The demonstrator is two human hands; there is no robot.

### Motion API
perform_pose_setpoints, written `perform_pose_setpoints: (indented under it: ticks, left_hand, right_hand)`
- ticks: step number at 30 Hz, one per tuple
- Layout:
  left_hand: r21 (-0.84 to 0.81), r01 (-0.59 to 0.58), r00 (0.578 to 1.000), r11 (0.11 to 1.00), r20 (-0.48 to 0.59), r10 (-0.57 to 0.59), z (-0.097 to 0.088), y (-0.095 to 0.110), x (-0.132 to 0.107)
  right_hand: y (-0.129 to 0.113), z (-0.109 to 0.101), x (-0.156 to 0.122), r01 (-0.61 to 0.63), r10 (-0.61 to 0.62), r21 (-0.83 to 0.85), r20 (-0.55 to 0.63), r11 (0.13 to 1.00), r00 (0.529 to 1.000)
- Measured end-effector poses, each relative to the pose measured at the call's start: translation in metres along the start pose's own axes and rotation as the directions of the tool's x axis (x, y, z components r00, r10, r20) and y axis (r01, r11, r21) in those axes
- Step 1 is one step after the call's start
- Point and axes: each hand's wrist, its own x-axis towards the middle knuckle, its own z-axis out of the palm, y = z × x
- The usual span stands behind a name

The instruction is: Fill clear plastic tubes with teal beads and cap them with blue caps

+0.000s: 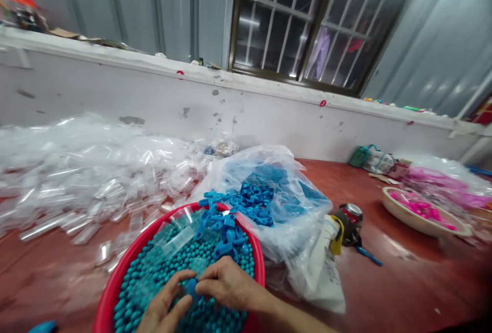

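Note:
A red basin (115,284) at the bottom holds many small teal beads (154,271), several clear plastic tubes and some blue plastic clips (223,228). Both hands rest over the beads. My left hand (163,310) has its fingers curled toward a small blue piece (191,287) between the hands. My right hand (226,284) pinches that blue piece with its fingertips.
A clear bag of blue clips (269,194) lies open behind the basin, spilling into it. A big heap of clear plastic tubes (84,169) covers the left of the red table. A tape roll (348,223) and a cream bowl of pink parts (418,212) sit to the right.

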Motion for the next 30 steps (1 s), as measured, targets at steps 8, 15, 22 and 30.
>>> perform_pose_setpoints:
  ticks: [8, 15, 22, 30]
  left_hand:
    - [-0.214, 0.019, 0.996, 0.977, -0.083, -0.038, -0.001, 0.012, -0.005]
    - [-0.260, 0.014, 1.000, 0.966, -0.008, -0.017, 0.004, 0.019, -0.014]
    - [-0.170, -0.096, 0.987, 0.981, -0.145, 0.072, 0.009, 0.026, -0.019]
    - [-0.097, -0.079, 0.976, 0.992, -0.213, 0.056, 0.013, 0.030, -0.018]
  right_hand:
    - [-0.008, 0.000, 0.006, -0.041, -0.022, 0.341, 0.180, 0.939, 0.983]
    - [-0.017, -0.005, 0.008, -0.017, 0.020, 0.309, -0.006, 0.951, 1.000]
    - [-0.022, 0.022, -0.014, 0.161, -0.148, -0.324, 0.066, 0.932, 0.987]
    - [-0.015, 0.052, -0.016, 0.095, -0.224, -0.554, -0.170, 0.827, 0.960]
